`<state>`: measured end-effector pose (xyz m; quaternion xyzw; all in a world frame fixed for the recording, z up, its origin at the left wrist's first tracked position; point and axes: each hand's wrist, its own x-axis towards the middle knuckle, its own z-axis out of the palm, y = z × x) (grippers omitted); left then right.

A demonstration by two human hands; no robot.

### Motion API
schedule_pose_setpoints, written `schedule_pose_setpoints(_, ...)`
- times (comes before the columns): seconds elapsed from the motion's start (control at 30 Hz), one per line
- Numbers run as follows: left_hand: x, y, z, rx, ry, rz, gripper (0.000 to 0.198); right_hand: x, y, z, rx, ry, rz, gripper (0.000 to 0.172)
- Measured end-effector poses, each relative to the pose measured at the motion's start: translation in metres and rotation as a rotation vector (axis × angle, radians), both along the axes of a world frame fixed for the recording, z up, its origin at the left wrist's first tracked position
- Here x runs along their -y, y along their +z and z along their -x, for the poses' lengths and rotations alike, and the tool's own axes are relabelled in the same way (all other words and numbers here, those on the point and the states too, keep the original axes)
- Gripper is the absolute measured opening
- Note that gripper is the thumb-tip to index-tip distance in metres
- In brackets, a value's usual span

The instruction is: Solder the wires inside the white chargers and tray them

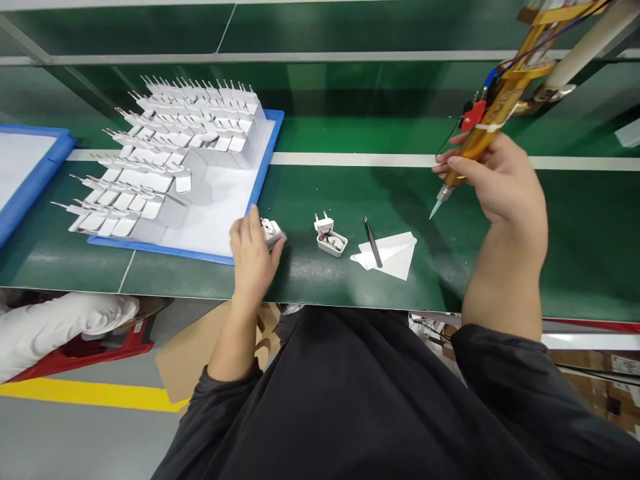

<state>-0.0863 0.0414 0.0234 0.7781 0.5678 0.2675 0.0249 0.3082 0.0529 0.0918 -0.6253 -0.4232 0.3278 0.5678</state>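
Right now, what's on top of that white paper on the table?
Dark tweezers lie on the white paper, one end reaching past its edge. Whatever is directly beneath the paper is covered.

An amber dispenser (477,143) is gripped by the right hand (507,177), a white piece (273,231) by the left hand (253,257). White adapters (150,180) are ranked on a blue-rimmed tray (263,163); black tweezers (373,244) are laid on paper (401,252) near an open casing (332,244).
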Motion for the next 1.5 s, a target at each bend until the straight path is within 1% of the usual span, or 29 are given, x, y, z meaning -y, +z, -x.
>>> schedule_pose_setpoints(0.07,0.012,0.004,-0.017,0.088,0.026,-0.106,0.087,-0.010,0.009,0.010,0.037,0.067,0.034,0.015)
schedule_pose_setpoints(0.1,0.019,0.004,-0.030,0.139,0.016,-0.127,0.095,-0.015,0.014,0.015,0.071,0.113,0.033,0.011)
schedule_pose_setpoints(0.17,0.031,-0.002,-0.058,0.217,-0.059,-0.077,0.110,-0.020,0.022,0.028,0.151,0.227,0.024,0.005)
schedule_pose_setpoints(0.2,0.034,-0.006,-0.071,0.235,-0.092,-0.037,0.113,-0.022,0.026,0.035,0.187,0.285,0.013,0.003)
schedule_pose_setpoints(0.27,0.032,-0.016,-0.088,0.266,-0.122,0.048,0.112,-0.025,0.033,0.051,0.209,0.387,0.001,0.004)
schedule_pose_setpoints(0.33,0.023,-0.022,-0.089,0.306,-0.167,0.138,0.104,-0.028,0.038,0.068,0.150,0.437,-0.016,0.010)
schedule_pose_setpoints(0.43,0.011,-0.019,-0.069,0.347,-0.349,0.256,0.097,-0.036,0.040,0.089,0.029,0.451,-0.055,0.018)
schedule_pose_setpoints(0.5,0.008,-0.013,-0.055,0.336,-0.448,0.229,0.094,-0.042,0.039,0.099,-0.014,0.473,-0.083,0.020)
schedule_pose_setpoints(0.57,0.011,-0.009,-0.049,0.274,-0.477,0.111,0.086,-0.047,0.038,0.108,-0.038,0.503,-0.107,0.022)
schedule_pose_setpoints(0.67,0.016,-0.010,-0.051,0.153,-0.451,-0.013,0.063,-0.054,0.035,0.122,-0.069,0.481,-0.140,0.021)
schedule_pose_setpoints(0.7,0.017,-0.012,-0.052,0.144,-0.418,-0.026,0.056,-0.056,0.034,0.127,-0.082,0.452,-0.157,0.020)
schedule_pose_setpoints(0.77,0.018,-0.017,-0.052,0.176,-0.314,-0.024,0.050,-0.059,0.031,0.136,-0.109,0.394,-0.203,0.019)
schedule_pose_setpoints(0.87,0.016,-0.024,-0.049,0.224,-0.160,0.046,0.046,-0.059,0.027,0.150,-0.104,0.357,-0.246,0.022)
schedule_pose_setpoints(0.93,0.015,-0.028,-0.049,0.219,-0.097,0.139,0.039,-0.053,0.025,0.161,-0.044,0.341,-0.252,0.024)
schedule_pose_setpoints(1.0,0.016,-0.030,-0.050,0.197,-0.053,0.230,0.031,-0.044,0.023,0.174,0.034,0.291,-0.289,0.026)
schedule_pose_setpoints(1.1,0.021,-0.025,-0.053,0.181,-0.012,0.319,0.028,-0.026,0.022,0.194,0.101,0.243,-0.383,0.031)
schedule_pose_setpoints(1.2,0.028,-0.015,-0.052,0.225,-0.001,0.358,0.030,-0.009,0.023,0.210,0.113,0.265,-0.411,0.035)
schedule_pose_setpoints(1.37,0.035,-0.002,-0.043,0.321,-0.012,0.276,0.040,0.006,0.025,0.221,0.086,0.274,-0.444,0.037)
schedule_pose_setpoints(1.5,0.035,0.007,-0.038,0.341,-0.044,0.264,0.040,0.010,0.022,0.224,0.098,0.287,-0.453,0.039)
